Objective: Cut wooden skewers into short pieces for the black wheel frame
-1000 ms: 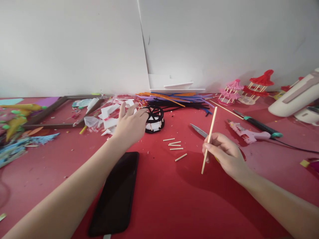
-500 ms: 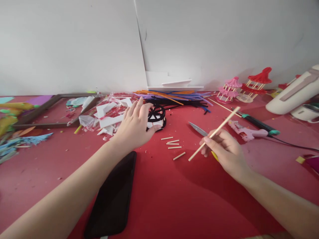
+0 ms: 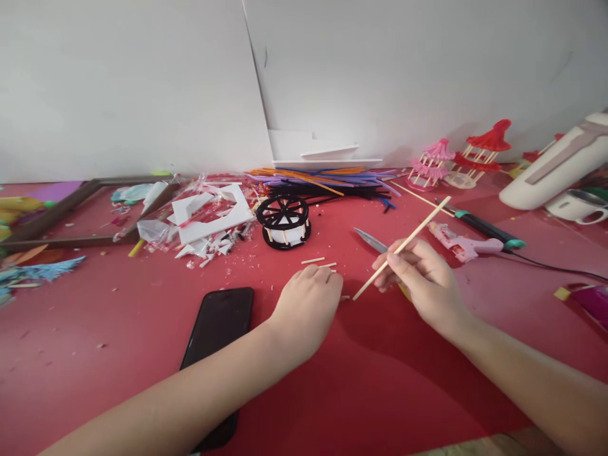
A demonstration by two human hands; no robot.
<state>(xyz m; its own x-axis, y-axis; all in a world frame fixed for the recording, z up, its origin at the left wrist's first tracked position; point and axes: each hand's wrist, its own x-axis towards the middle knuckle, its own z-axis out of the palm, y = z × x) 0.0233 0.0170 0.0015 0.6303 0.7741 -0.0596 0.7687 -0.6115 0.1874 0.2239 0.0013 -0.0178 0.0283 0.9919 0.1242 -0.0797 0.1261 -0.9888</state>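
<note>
My right hand [image 3: 420, 275] is closed in a pinch on a long thin wooden stick [image 3: 403, 246], which slants up to the right. Scissors [image 3: 370, 240] with grey blades and a bit of yellow handle show behind that hand; whether the hand touches them I cannot tell. Curled knuckles up, my left hand [image 3: 306, 310] is over several short cut sticks [image 3: 312, 260], its fingertips hidden beneath it. Beyond the left hand stands a small round frame [image 3: 284, 221] of black fuzzy rings and spokes, with short wooden posts and a white middle.
A black phone [image 3: 221, 323] lies partly under my left forearm. Pipe cleaners [image 3: 323, 180] are heaped at the back. White scraps [image 3: 213, 218] spread leftward, near a brown frame [image 3: 85, 243]. Rightward are a pink glue gun [image 3: 463, 242], a black-green tool [image 3: 489, 231], small pagodas [image 3: 479, 155] and a mug [image 3: 577, 208].
My left hand has moved from beside the black round frame toward me and right, down to the short sticks, its fingers now curled. My right hand still holds the long stick.
</note>
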